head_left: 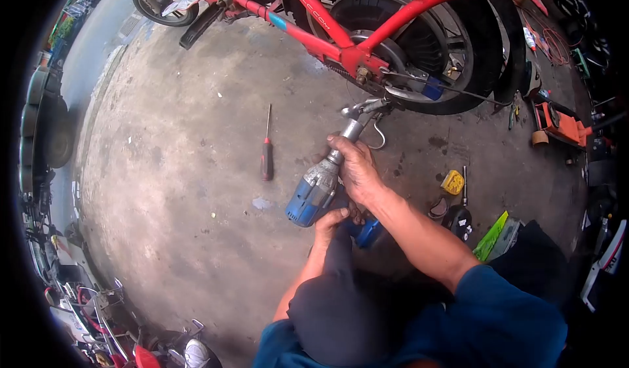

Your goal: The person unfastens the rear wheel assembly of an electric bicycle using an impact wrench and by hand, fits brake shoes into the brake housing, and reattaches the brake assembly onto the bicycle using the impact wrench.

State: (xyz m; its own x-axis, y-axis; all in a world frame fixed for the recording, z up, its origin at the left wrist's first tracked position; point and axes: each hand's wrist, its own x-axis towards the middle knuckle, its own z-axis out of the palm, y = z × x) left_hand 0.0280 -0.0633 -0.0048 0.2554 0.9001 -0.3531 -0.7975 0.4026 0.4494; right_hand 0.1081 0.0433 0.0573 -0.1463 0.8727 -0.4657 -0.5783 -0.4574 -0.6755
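I hold a blue and grey cordless impact wrench (314,191) low over the concrete floor. My left hand (333,220) is closed round its handle, above the blue battery (368,233). My right hand (352,165) wraps the front end near the silver socket (352,129), some of its fingers hidden behind the tool. The socket points up toward a metal part (373,106) below the rear axle nut (362,74) of a red bike frame (314,40); whether they touch I cannot tell. A black and red screwdriver (267,155) lies left of the wrench.
The bike's rear wheel (468,99) stands at upper right, its pedal (202,26) at upper left. Right of my arm lie a yellow tape measure (452,182) and a ratchet-like tool (465,188). An orange floor jack (560,124) is farther right. Bike parts (98,309) crowd the lower left.
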